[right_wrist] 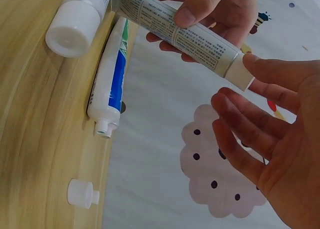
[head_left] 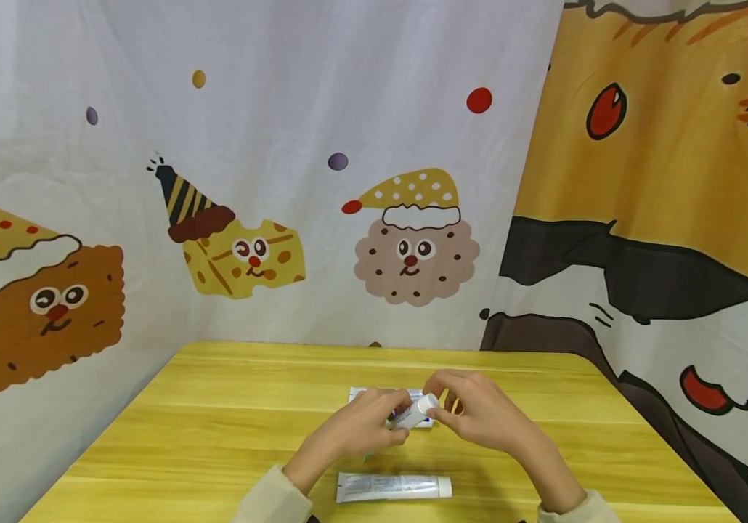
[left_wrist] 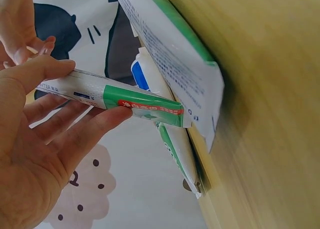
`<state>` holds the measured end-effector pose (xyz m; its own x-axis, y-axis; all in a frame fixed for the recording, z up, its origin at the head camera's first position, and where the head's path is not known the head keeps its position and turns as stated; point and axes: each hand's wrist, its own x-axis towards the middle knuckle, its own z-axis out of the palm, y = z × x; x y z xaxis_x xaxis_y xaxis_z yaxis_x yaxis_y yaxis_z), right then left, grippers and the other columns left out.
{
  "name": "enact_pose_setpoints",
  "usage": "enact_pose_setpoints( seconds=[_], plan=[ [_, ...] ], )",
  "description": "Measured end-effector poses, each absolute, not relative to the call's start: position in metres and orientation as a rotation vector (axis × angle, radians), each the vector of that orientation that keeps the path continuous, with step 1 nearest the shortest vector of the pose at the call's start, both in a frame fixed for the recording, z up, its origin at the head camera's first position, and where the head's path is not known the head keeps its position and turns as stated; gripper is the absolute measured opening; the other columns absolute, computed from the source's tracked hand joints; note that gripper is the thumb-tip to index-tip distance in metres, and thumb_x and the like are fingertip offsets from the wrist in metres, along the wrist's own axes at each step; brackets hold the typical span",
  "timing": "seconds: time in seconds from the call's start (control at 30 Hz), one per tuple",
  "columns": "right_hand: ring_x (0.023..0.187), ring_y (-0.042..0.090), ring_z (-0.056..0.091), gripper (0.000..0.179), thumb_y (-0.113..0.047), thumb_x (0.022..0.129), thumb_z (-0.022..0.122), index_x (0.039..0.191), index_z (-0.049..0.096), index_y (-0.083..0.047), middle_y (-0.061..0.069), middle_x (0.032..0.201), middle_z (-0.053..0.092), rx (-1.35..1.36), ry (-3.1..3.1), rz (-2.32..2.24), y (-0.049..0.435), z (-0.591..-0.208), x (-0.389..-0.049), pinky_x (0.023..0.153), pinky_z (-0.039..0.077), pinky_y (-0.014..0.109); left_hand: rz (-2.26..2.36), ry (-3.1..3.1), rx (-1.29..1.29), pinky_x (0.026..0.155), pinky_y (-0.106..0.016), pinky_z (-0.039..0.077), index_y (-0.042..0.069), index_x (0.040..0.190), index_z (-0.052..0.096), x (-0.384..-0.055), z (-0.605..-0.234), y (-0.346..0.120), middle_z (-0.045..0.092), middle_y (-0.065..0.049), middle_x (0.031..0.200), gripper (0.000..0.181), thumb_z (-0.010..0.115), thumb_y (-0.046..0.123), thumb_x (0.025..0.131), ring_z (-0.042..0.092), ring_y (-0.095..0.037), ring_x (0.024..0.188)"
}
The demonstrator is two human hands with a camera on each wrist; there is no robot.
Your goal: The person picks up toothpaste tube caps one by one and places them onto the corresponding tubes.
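My left hand grips a white toothpaste tube around its body, thumb on one side and fingers on the other. In the left wrist view its crimped end shows green with a red band. At the other end, the thumb and forefinger of my right hand pinch the white cap; the other fingers are loosely bent. Tilted, the held tube is above the table between two more tubes. A capped toothpaste tube lies nearer me. Beyond lies an uncapped toothpaste tube, partly hidden by my hands in the head view.
A loose white cap stands on the wooden table, off the uncapped tube's nozzle end. Behind the table hangs a white curtain printed with cartoon biscuits and cheese. A cartoon-printed curtain in orange and black hangs at the right.
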<state>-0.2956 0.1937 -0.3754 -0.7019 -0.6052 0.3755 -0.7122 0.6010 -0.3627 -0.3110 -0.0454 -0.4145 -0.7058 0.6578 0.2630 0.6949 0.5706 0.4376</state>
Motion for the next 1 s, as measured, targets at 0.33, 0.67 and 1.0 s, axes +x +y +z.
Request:
enact_pose_setpoints(
  seconds=[0.33, 0.67, 1.0],
  plan=[
    [0.065, -0.005, 0.052, 0.025, -0.050, 0.099, 0.065, 0.089, 0.066, -0.027, -0.018, 0.079, 0.062, 0.921, -2.668, 0.660, 0.1925, -0.3782, -0.2938, 0.058, 0.046, 0.020, -0.811, -2.732, -1.186, 0.059, -0.016, 0.043, 0.020, 0.102, 0.063, -0.3095, -0.4149, -0.0449, 0.061, 0.014, 0.087, 0.013, 0.073, 0.018, 0.094, 0.047, 0.001, 0.065],
    [0.072, -0.004, 0.060, 0.020, -0.030, 0.092, 0.079, 0.108, 0.070, -0.022, -0.012, 0.092, 0.071, 0.972, -2.616, 0.647, 0.1926, -0.3752, -0.2913, 0.061, 0.050, 0.019, -0.798, -2.727, -1.175, 0.064, -0.016, 0.047, 0.020, 0.107, 0.065, -0.3090, -0.4151, -0.0455, 0.066, 0.013, 0.093, 0.016, 0.073, 0.019, 0.093, 0.052, 0.001, 0.071],
    [0.067, -0.004, 0.057, 0.010, -0.035, 0.100, 0.069, 0.096, 0.067, -0.026, -0.018, 0.077, 0.065, 1.012, -2.631, 0.663, 0.1911, -0.3761, -0.2938, 0.058, 0.048, 0.019, -0.819, -2.735, -1.179, 0.062, -0.016, 0.047, 0.020, 0.108, 0.066, -0.3092, -0.4143, -0.0454, 0.066, 0.015, 0.092, 0.015, 0.073, 0.019, 0.094, 0.051, 0.002, 0.068]
  ],
)
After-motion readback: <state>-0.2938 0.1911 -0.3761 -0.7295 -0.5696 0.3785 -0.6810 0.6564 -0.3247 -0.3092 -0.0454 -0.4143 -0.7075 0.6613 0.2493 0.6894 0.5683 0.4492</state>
